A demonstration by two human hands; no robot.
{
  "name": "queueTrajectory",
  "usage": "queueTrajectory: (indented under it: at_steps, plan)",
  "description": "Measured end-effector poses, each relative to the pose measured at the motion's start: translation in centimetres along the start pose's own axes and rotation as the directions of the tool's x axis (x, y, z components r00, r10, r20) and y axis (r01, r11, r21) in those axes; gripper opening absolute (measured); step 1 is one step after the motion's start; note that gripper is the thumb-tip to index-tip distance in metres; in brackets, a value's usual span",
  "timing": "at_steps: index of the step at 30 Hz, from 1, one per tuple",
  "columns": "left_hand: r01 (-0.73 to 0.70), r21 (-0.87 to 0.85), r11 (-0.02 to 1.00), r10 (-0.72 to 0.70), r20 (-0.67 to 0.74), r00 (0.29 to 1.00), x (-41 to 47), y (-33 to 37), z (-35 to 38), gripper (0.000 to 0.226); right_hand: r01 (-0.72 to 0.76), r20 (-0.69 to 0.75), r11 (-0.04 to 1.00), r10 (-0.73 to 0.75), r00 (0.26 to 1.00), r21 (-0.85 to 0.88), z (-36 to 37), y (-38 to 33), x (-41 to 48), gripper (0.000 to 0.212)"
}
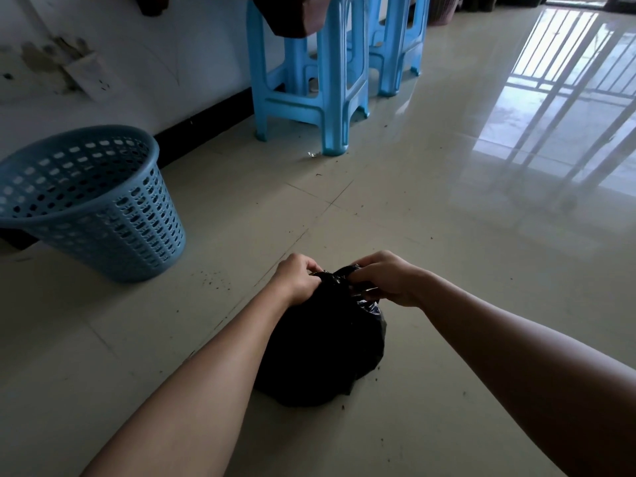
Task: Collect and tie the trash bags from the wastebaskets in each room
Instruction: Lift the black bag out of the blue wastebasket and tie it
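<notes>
On floor | L hand (298, 281) & R hand (385, 280) grip trash bag (320, 352) neck, fingers curled | forearms extended

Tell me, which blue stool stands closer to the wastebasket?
The front stool; the other stool stands behind it, farther from the blue wastebasket.

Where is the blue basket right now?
The blue basket stands on the floor at the left, near the wall, up and left of the black bag.

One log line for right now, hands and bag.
step: tying | trash bag: on floor | left hand: grips its top | right hand: grips its top | wastebasket: unlined
</notes>
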State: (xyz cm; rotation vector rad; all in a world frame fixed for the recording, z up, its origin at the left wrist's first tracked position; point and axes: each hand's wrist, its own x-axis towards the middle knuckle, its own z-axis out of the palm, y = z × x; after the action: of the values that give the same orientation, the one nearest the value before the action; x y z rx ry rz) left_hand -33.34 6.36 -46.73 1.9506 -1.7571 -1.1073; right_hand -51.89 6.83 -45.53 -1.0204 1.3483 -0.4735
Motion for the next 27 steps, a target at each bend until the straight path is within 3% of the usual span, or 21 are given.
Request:
queueTrajectory:
  at_steps: [2, 4, 7, 9, 12, 17, 27]
  plan:
    - [0.086, -0.225, 0.971, -0.076, 0.050, 0.996, -0.3, -0.1, 0.2, 0.015, 0.004, 0.011, 1.000, -0.005, 1.000, 0.017, 0.0, 0.0, 0.0, 0.010]
    - [0.168, -0.449, 0.877, -0.118, 0.138, 0.983, -0.5, 0.0, -0.5, 0.019, 0.008, 0.011, 1.000, -0.008, 1.000, 0.028, -0.1, 0.0, 0.0, 0.011]
    - [0.293, -0.587, 0.754, -0.151, 0.279, 0.948, -0.4, -0.2, -1.9, 0.024, 0.003, 0.001, 0.999, -0.003, 1.000, 0.036, -0.3, 0.0, 0.0, 0.015]
    - [0.347, -0.580, 0.737, -0.139, 0.372, 0.918, -0.5, -0.4, -2.5, 0.034, -0.004, -0.002, 0.999, 0.005, 1.000, 0.040, -0.4, 0.0, -0.2, 0.016]
    - [0.279, -0.462, 0.842, -0.050, 0.448, 0.893, -0.8, -0.8, -2.9, 0.036, -0.009, 0.000, 0.996, 0.009, 1.000, 0.085, -0.3, 0.0, -0.2, 0.017]
    - [0.151, -0.371, 0.916, -0.007, 0.363, 0.932, -1.0, -0.4, -2.7, 0.007, -0.005, -0.020, 0.981, 0.009, 1.000, 0.196, -0.6, -0.1, -0.4, 0.016]
    - [0.213, -0.607, 0.765, -0.010, 0.320, 0.947, -1.1, -0.1, -2.0, 0.009, 0.159, -0.335, 0.877, 0.002, 0.942, 0.453, -2.4, -3.1, -0.5, 0.011]
